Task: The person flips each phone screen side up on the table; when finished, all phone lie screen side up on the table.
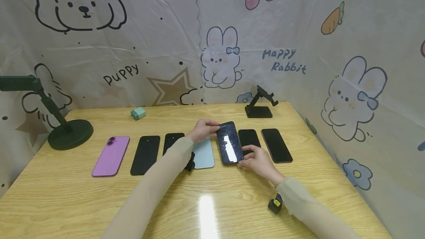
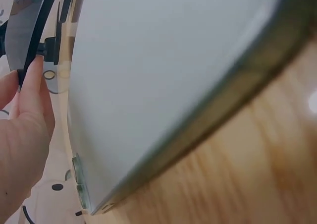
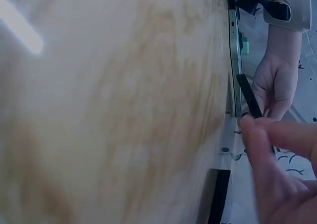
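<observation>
Presently, the left hand (image 1: 203, 131) pinches a dark, glossy-screened rectangular phone (image 1: 229, 139) at its upper left corner, between thumb and fingers. The right hand (image 1: 258, 160) pinches the same phone at its lower right corner. The phone is held tilted above the pale wood-grain table (image 1: 247, 202), its screen carrying a bright white reflection.

Just left of it lies a light blue flat phone (image 1: 205, 154), partly behind the left hand. Further left, in order, lie a matte black phone with camera lenses (image 1: 172, 139), a second black phone (image 1: 145, 156) and a purple phone with a raised camera block (image 1: 111, 158). To the right lie a small black phone (image 1: 248, 137), near the right hand, and a black-screened phone with a reddish edge (image 1: 277, 146).

Legible writing is on the white cartoon-printed cloth backdrop (image 1: 159, 43): "PUPPY" at left and "Happy Rabbit" right of centre.
</observation>
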